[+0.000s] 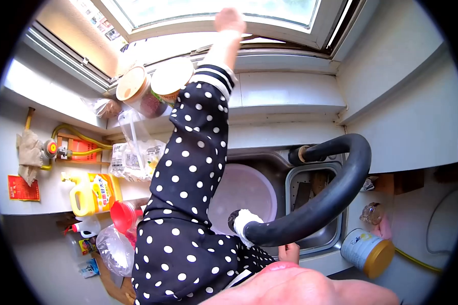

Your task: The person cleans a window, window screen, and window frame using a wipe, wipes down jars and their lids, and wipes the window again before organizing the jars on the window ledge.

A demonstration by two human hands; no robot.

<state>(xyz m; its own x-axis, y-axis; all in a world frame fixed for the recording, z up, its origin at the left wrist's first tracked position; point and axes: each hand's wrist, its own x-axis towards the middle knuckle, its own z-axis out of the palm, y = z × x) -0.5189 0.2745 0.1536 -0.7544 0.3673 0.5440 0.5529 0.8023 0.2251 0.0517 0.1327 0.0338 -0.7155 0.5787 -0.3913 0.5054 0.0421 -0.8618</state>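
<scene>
My left hand [230, 20], at the end of an outstretched arm in a dotted sleeve, is up against the lower frame of the tilted window [173, 28]. Glare and blur hide its fingers. Low in the view, my right hand [290, 252] shows only in part at the near edge of the metal sink [310, 249], its fingers curled; what they hold, if anything, is hidden. A thick black faucet hose [336, 190] arches over the sink, its white-wrapped end above a pale basin [249, 188].
Lidded jars [132, 84] and a plastic bag [137, 160] are at the left, above a yellow bottle [94, 193] and a red cup [123, 216]. A gas valve [51, 148] with yellow hose is on the left wall. A tin [366, 251] stands right of the sink.
</scene>
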